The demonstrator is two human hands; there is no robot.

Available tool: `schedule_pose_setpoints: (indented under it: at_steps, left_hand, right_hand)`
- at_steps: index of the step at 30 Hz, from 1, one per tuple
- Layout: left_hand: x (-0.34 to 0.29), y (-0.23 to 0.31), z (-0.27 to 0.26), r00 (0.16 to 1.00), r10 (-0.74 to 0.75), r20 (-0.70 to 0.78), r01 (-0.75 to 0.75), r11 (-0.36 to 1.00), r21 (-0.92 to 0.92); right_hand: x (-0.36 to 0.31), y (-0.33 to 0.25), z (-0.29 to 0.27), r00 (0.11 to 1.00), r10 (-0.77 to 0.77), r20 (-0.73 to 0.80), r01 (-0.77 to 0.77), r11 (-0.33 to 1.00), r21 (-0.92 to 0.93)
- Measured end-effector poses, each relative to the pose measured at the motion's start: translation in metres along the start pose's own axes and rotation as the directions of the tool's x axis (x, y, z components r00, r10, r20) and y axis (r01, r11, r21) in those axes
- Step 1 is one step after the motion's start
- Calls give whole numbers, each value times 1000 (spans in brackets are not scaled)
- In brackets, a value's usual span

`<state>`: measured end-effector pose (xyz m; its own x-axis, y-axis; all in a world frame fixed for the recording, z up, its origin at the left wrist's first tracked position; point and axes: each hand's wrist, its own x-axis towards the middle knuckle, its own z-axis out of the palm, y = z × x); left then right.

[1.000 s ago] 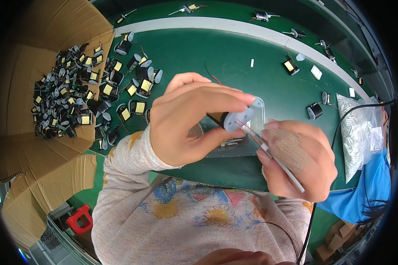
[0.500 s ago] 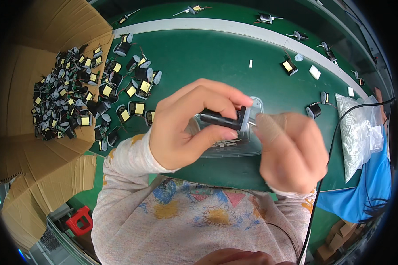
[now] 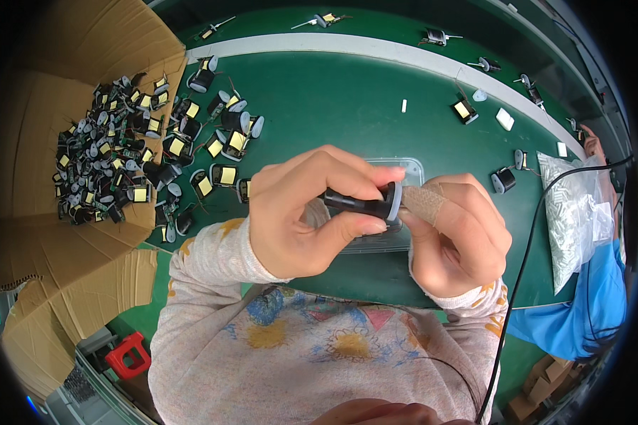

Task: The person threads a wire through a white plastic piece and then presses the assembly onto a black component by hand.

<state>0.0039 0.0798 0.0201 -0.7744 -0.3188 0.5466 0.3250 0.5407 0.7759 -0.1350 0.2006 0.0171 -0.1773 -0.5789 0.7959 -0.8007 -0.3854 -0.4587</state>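
Note:
My left hand (image 3: 290, 219) is closed round a black cylindrical part (image 3: 358, 205) with a grey oval end plate, holding it level between thumb and fingers. The plate faces right. My right hand (image 3: 464, 237), with a tan bandage on a finger, pinches at the outer face of that plate. A short bit of a thin metal rod shows there, and the fingertips hide the rest. Below both hands stands a clear plastic box (image 3: 417, 168), mostly covered by them.
At left a cardboard box (image 3: 21, 142) holds a heap of similar black parts, with several more (image 3: 224, 175) beside it. A bag of small white pieces (image 3: 563, 212) lies at right, crossed by a black cable (image 3: 528, 248). Another person's hand (image 3: 592, 144) and blue sleeve (image 3: 592, 297) show at far right.
My right hand has turned and its fingers have closed up to the end plate, covering most of the rod. The left hand keeps its hold. Another person's hand has appeared at far right.

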Motion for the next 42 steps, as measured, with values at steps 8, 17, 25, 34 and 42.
schedule_pose_setpoints:
  at_steps: [8,17,25,34,42]
  left_hand:
    - [16,-13,-5,945,-324,-38,284,874,-393]
    - [89,-118,-9,869,-487,90,487,807,-333]
    - [179,-237,-19,884,-396,-247,459,835,305]
    - [65,-99,-104,673,-598,435,196,712,674]
    - [-15,-110,-89,880,-415,230,-176,164,971]
  right_hand:
    - [14,9,-10,903,428,39,-428,888,168]
    - [14,86,-7,809,583,-76,-560,803,201]
    - [-7,46,6,821,358,444,-418,907,42]
    - [-46,39,39,616,306,726,-33,931,-364]
    - [-48,36,43,598,280,751,55,921,-387]
